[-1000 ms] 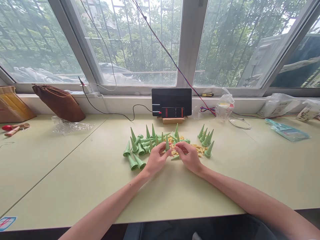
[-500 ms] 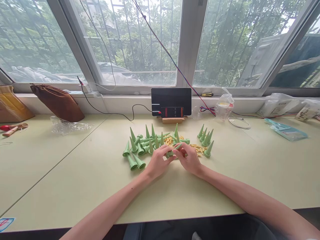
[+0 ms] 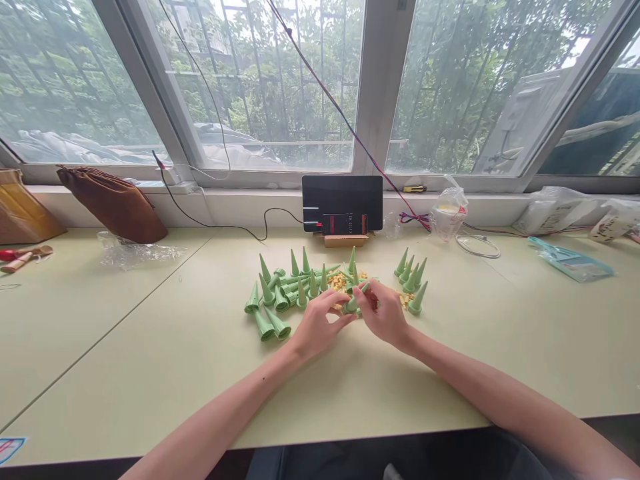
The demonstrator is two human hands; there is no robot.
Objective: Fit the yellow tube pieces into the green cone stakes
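Note:
Both hands are on one green plastic spike (image 3: 352,305), a tapered cone with a wider collar, tilted with its tip to the right. My left hand (image 3: 320,320) grips its collar end between thumb and fingers. My right hand (image 3: 383,312) is closed around the tip end, its fingers partly hiding the cone. Several more green spikes lie and stand to the left, among them a lying spike (image 3: 279,325) with its hollow end toward me. Small yellow pieces (image 3: 339,280) are heaped behind my hands, partly covered by them.
Several upright green spikes (image 3: 417,298) stand in a group on the right. Behind are a phone (image 3: 344,224) on a small stand and a dark tablet (image 3: 343,193). A brown pouch (image 3: 115,207) lies back left; a light-blue dustpan-like tray (image 3: 570,259) sits right.
My right hand has shifted slightly right and turned toward the spike's tip. More of the spike shows between my hands. My left hand stays nearly in place.

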